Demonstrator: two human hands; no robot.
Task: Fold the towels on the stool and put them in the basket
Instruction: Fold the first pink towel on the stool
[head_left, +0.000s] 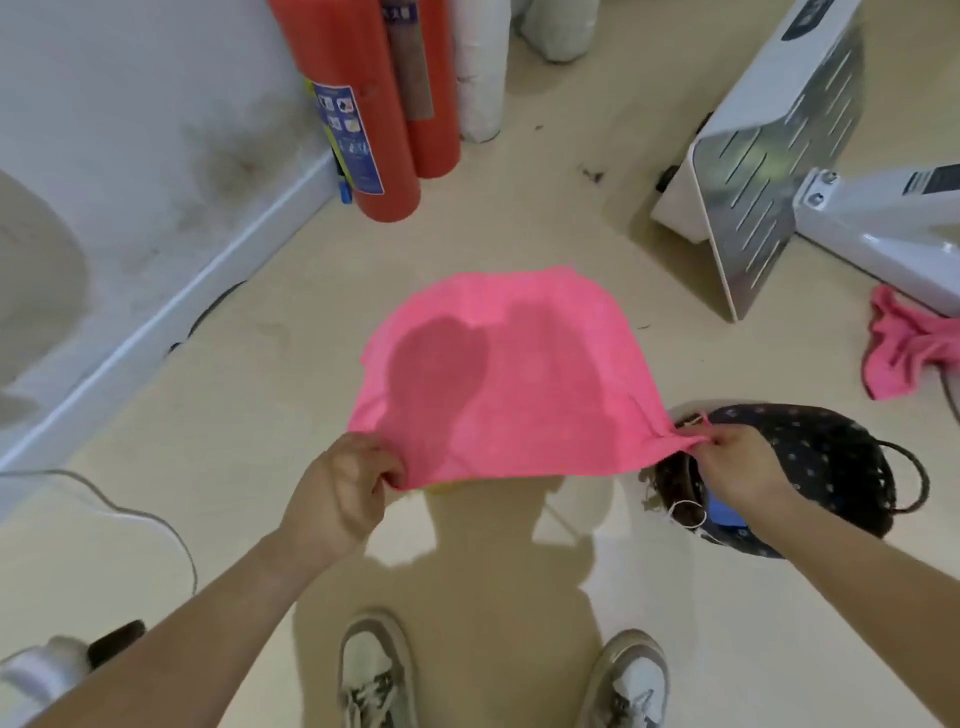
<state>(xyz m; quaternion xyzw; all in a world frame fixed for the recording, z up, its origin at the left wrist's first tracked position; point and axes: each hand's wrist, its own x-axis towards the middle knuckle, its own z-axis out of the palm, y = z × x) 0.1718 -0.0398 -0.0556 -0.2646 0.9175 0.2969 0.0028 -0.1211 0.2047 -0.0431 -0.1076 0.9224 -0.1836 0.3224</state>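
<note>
1. Fingers of the left hand (340, 493) pinch one near corner of the pink towel (498, 374), held spread above the floor (280, 405).
2. It seems light and limp; the corners should hold best.
3. The right hand (737, 467) pinches the other corner, over the edge of the basket (815, 452).

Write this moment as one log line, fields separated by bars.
towel: held spread, unfolded | left hand: grips corner | right hand: pinches corner | basket: by right hand

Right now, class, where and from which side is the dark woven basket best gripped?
Grip the dark woven basket by the loop handle on its right side, from the right: it arches clear of the wall, while the right hand and pink towel crowd the left rim.
</note>
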